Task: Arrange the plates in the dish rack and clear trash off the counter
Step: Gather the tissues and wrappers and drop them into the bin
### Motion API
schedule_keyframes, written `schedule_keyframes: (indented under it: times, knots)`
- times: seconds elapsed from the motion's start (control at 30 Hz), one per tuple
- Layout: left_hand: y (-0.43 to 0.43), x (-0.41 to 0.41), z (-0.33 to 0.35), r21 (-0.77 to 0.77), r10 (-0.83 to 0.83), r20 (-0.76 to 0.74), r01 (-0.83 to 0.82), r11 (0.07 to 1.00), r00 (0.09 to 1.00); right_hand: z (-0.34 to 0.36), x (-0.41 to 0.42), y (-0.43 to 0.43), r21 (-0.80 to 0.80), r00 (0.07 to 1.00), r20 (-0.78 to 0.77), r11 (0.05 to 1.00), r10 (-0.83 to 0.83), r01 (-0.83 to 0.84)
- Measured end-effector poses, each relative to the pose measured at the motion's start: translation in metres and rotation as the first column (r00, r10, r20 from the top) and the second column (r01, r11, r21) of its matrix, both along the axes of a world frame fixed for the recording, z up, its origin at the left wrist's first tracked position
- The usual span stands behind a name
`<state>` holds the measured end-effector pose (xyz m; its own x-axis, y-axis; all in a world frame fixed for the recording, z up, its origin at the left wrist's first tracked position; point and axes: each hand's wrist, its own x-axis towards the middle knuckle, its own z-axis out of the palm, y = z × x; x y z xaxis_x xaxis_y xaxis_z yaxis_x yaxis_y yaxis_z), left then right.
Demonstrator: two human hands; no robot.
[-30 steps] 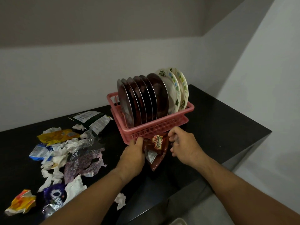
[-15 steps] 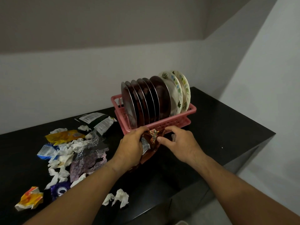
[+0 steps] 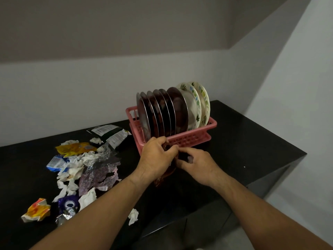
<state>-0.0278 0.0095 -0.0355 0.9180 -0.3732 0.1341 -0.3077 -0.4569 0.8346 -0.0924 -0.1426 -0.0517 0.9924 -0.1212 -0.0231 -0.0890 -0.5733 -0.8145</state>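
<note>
Your left hand [image 3: 156,157] clenches round a crumpled dark brown foil wrapper [image 3: 167,171], just in front of the pink plastic dish rack [image 3: 189,138]; your right hand [image 3: 197,165] pinches the same wrapper from the other side; shiny steel plates [image 3: 177,109] and white floral plates [image 3: 195,105] stand upright in the rack; loose packets and tissue scraps [image 3: 84,159] lie on the black counter [image 3: 252,141] to your left.

Plates [image 3: 173,110] in rack [image 3: 189,138], trash [image 3: 86,165] left.

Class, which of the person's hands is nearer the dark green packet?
Left. The left hand is just right of the dark green packet; the right hand lies further right.
</note>
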Motion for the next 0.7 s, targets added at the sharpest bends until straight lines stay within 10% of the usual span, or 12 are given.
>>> schedule_keyframes:
  times: [0.7]
  knots:
    - [0.019,-0.063,-0.032,0.043,0.127,-0.081,-0.123,0.991,0.989,-0.025,-0.029,0.000,-0.127,0.983,-0.181,0.992,-0.039,0.016]
